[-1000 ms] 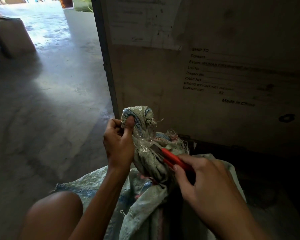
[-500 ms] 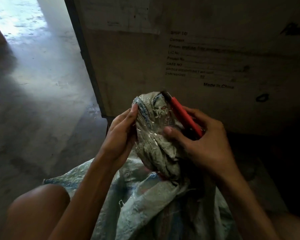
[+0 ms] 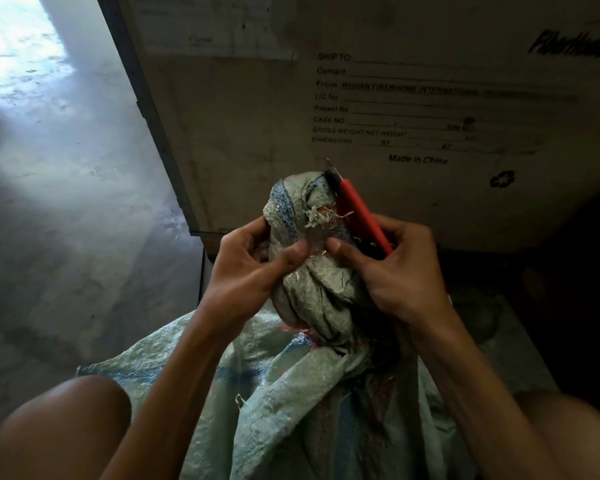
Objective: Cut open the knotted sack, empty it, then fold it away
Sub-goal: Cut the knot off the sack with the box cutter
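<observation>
A pale green woven sack (image 3: 291, 393) with blue stripes stands between my knees, its neck tied in a thick knot (image 3: 305, 237) with frayed threads on top. My left hand (image 3: 250, 268) grips the knot's left side, thumb pressed on its front. My right hand (image 3: 392, 268) holds a red utility knife (image 3: 359, 216) against the knot's right side, blade tip pointing up past the knot, while its thumb also presses on the knot.
A large wooden shipping crate (image 3: 378, 98) with printed labels stands directly behind the sack. Bare concrete floor (image 3: 66, 202) stretches to the left, lit at the far corner. My knee (image 3: 59, 427) is at the lower left. Dark shadow fills the right side.
The knife has risen from low on the knot's right side to its top. My left hand slid from the knot's top down to its side, thumb now on the front.
</observation>
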